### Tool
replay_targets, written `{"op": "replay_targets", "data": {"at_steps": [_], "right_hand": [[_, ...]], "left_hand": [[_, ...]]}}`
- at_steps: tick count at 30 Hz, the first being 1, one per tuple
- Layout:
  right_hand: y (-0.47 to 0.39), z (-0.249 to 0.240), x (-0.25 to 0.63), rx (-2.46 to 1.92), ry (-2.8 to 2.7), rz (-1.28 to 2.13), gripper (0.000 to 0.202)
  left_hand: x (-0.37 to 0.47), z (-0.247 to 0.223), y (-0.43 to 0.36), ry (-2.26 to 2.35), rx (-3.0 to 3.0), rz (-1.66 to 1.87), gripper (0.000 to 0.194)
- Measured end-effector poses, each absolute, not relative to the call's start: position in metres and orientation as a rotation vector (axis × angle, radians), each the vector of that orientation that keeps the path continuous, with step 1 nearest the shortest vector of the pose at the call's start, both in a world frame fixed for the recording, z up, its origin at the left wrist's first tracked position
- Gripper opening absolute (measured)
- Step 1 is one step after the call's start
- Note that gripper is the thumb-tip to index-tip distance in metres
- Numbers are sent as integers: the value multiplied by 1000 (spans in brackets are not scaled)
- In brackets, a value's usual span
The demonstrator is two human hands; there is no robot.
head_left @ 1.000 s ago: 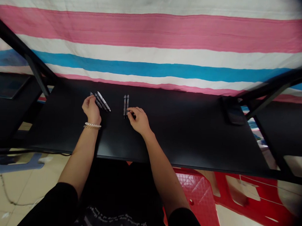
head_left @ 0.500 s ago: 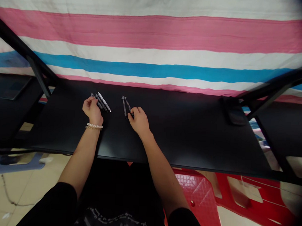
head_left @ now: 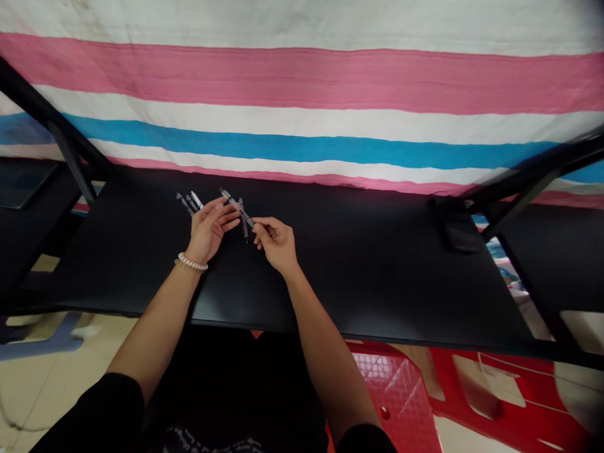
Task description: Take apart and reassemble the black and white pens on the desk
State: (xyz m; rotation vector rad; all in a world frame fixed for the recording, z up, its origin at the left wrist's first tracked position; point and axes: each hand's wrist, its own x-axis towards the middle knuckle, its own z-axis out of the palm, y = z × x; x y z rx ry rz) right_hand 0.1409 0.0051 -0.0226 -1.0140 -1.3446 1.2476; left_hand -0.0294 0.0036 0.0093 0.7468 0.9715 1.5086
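Observation:
My right hand (head_left: 277, 244) pinches the lower end of a pen (head_left: 229, 196), which slants up to the left above the table. My left hand (head_left: 210, 226), palm turned partly up and fingers stretched out, reaches toward that pen; whether its fingertips touch the pen I cannot tell. Beneath the held pen, a dark pen (head_left: 246, 232) lies on the black table (head_left: 360, 269). Several more pens (head_left: 185, 203), one of them a white pen (head_left: 196, 199), lie side by side behind my left hand, which hides their lower ends.
A dark flat phone-like object (head_left: 459, 230) lies near the table's right end. Black metal struts (head_left: 72, 156) rise at both ends. Striped cloth (head_left: 305, 146) hangs along the back edge. A red plastic stool (head_left: 389, 390) stands below the front edge.
My right hand has lifted a pen off the table and tilted it leftward. My left hand has moved right, away from the row of pens, and its fingers have spread out toward the lifted pen.

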Motion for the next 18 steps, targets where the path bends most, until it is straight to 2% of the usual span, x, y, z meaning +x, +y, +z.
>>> {"op": "replay_targets", "data": {"at_steps": [4,10,16,18], "right_hand": [[3,-17,141,-993,-1332,1270,40],[4,-15,144,-949,-1287,1516,52],[1,-17,139,-980,-1314,1150,28],[1,-19,137,-967,-1290,1129,31]], "left_hand": [[-29,9,2,917,759,1464,39],[-27,7,1,931,784,1456,39],[-21,2,4,1032,723,1543,39],[-20,1,4,1025,696,1555,39]]}}
